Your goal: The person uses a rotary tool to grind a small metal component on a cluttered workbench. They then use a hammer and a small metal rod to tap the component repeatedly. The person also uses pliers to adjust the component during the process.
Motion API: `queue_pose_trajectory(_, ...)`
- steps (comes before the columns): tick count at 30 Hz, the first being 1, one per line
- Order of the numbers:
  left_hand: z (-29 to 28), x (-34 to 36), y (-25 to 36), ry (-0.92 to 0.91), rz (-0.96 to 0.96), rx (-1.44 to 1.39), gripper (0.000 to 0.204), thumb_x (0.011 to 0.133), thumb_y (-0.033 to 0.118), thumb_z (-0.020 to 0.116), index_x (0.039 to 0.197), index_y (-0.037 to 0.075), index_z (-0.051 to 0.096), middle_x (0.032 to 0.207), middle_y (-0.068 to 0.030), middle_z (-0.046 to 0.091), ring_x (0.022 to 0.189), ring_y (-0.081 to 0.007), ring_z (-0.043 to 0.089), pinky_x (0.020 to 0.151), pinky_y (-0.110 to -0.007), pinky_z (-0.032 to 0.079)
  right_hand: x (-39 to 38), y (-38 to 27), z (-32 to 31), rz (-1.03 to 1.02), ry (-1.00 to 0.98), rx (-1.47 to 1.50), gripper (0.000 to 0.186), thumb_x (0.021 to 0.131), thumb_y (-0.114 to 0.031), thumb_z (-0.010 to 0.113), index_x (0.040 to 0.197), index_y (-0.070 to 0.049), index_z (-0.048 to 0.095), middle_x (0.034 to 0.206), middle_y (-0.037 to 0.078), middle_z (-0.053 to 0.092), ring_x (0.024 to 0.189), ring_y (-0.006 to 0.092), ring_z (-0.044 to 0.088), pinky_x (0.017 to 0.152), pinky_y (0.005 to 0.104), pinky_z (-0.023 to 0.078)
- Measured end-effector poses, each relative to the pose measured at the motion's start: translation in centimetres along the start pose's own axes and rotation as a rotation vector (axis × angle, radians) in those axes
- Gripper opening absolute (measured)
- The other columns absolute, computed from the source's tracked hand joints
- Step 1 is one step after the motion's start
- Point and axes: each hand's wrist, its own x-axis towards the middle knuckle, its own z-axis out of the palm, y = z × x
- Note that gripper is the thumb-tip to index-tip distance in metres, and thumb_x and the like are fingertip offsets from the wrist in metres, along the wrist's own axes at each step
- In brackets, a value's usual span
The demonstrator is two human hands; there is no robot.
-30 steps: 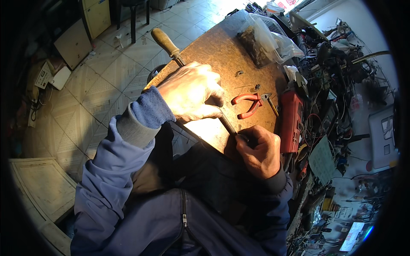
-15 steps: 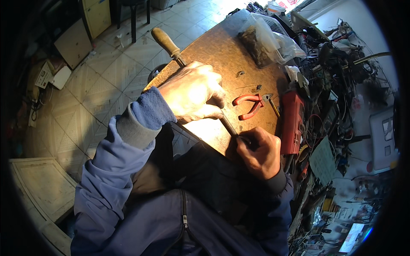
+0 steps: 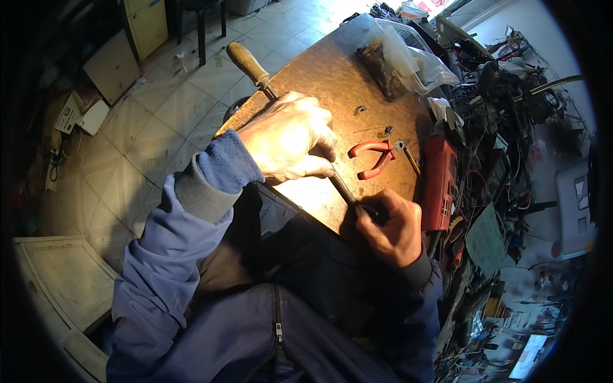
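A file with a wooden handle [image 3: 248,62] lies slantwise over the table's left edge, handle pointing away from me. My left hand [image 3: 290,140] is closed over its middle, thumb and fingers bent around it. Beyond my thumb the dark, rough blade [image 3: 343,189] comes out and runs toward my right hand [image 3: 393,226]. That hand is closed in a pinch at the blade's end; whether a small piece is also between its fingers is hidden. Pliers with red grips [image 3: 375,159] lie on the table to the right of my left hand, touched by neither hand.
The worn brown table [image 3: 319,70] bears small dark bits [image 3: 359,110] and a clear plastic box [image 3: 393,57] at its far end. A red case [image 3: 438,185] stands along the right side, before a heap of cables and parts [image 3: 485,121]. Tiled floor [image 3: 172,108] lies to the left.
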Motion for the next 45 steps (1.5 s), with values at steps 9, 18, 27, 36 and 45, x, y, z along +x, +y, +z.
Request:
queue_pose_trajectory(9, 0.0, 0.3, 0.1, -0.004, -0.015, 0.005, 0.026, 0.079, 0.035, 0.084, 0.087, 0.011, 0.08, 0.087, -0.004, 0.061, 0.094, -0.0257, 0.057, 0.091, -0.041, 0.043, 4.0, -1.1, 1.6, -0.015, -0.006, 0.132, 0.021, 0.083, -0.014, 0.073, 0.085, 0.004, 0.064, 0.079, 0.025, 0.067, 0.07, 0.0391, 0.069, 0.062, 0.0415, 0.053)
queue_pose_trajectory(18, 0.0, 0.0, 0.1, -0.011, -0.017, 0.021, 0.026, 0.078, 0.035, 0.085, 0.088, 0.012, 0.08, 0.087, -0.0026, 0.061, 0.094, -0.0246, 0.058, 0.09, -0.04, 0.043, 0.8, -0.5, 0.3, -0.03, 0.0, 0.106, 0.017, 0.084, -0.013, 0.073, 0.084, 0.002, 0.066, 0.075, 0.021, 0.066, 0.066, 0.0356, 0.068, 0.062, 0.039, 0.053)
queue_pose_trajectory(27, -0.2, -0.2, -0.2, -0.008, -0.012, 0.025, 0.025, 0.078, 0.034, 0.085, 0.087, 0.012, 0.08, 0.086, -0.0032, 0.06, 0.094, -0.0247, 0.057, 0.09, -0.041, 0.042, 1.3, 0.0, 0.4, -0.075, -0.007, 0.041, 0.018, 0.082, -0.014, 0.074, 0.086, 0.003, 0.067, 0.077, 0.021, 0.068, 0.068, 0.0363, 0.069, 0.063, 0.0399, 0.054)
queue_pose_trajectory(36, 0.4, 0.3, 0.1, 0.003, -0.015, -0.001, 0.024, 0.079, 0.034, 0.084, 0.087, 0.012, 0.08, 0.086, -0.004, 0.06, 0.094, -0.0258, 0.058, 0.091, -0.042, 0.042, 4.2, -0.5, 1.6, -0.025, -0.027, 0.077, 0.022, 0.082, -0.016, 0.075, 0.088, 0.004, 0.066, 0.075, 0.023, 0.066, 0.066, 0.0384, 0.068, 0.062, 0.0407, 0.053)
queue_pose_trajectory(45, -0.1, 0.0, 0.2, -0.023, -0.029, -0.001, 0.025, 0.079, 0.034, 0.085, 0.087, 0.012, 0.079, 0.085, -0.0034, 0.06, 0.093, -0.0253, 0.057, 0.091, -0.041, 0.042, -0.8, 0.0, -0.1, 0.052, 0.008, 0.121, 0.018, 0.082, -0.013, 0.074, 0.087, 0.003, 0.067, 0.075, 0.021, 0.067, 0.066, 0.0358, 0.069, 0.062, 0.0386, 0.053)
